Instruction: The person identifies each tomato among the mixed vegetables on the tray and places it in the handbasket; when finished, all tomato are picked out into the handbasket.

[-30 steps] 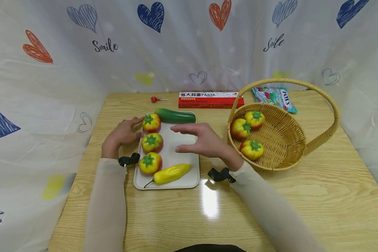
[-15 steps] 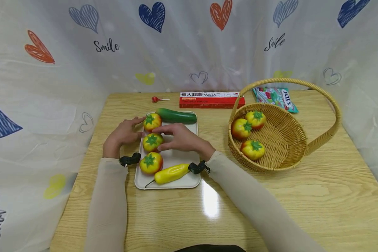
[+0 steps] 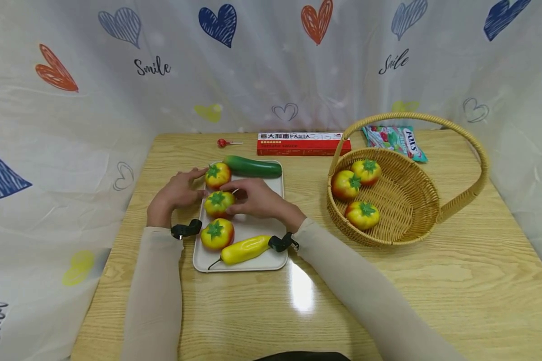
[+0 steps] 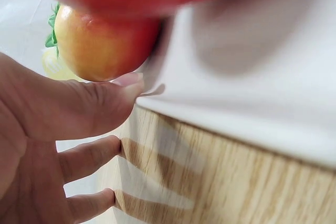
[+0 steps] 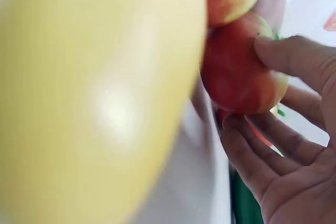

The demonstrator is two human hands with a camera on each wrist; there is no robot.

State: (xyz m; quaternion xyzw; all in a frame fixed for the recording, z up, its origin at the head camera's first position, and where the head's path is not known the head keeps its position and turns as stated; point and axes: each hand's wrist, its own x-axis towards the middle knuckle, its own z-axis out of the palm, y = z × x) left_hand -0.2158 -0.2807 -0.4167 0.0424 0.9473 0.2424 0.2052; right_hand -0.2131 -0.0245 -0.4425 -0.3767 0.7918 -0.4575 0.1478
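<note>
On the white tray [image 3: 275, 263] a column of three yellow-red tomatoes stands along the left side. My right hand [image 3: 257, 198] pinches the middle tomato [image 3: 216, 204]; in the right wrist view the thumb [image 5: 294, 59] lies on one side of it, with the fingers around the other. My left hand [image 3: 178, 190] is at the tray's left edge beside the top tomato [image 3: 218, 175]. Its thumb [image 4: 79, 106] reaches the tray rim and its other fingertips rest on the table. Below sits the bottom tomato [image 3: 217, 234], with a yellow pepper [image 3: 246, 249] next to it.
A green cucumber [image 3: 255, 167] lies along the tray's far edge. To the right stands a wicker basket [image 3: 404, 205] with a tall handle and three tomatoes inside. Behind are a lollipop [image 3: 222, 143], a pasta box [image 3: 302, 144] and a candy bag [image 3: 397, 142].
My right hand has moved left across the tray to the middle tomato and closed its thumb and fingers on it. The left hand has stayed in place.
</note>
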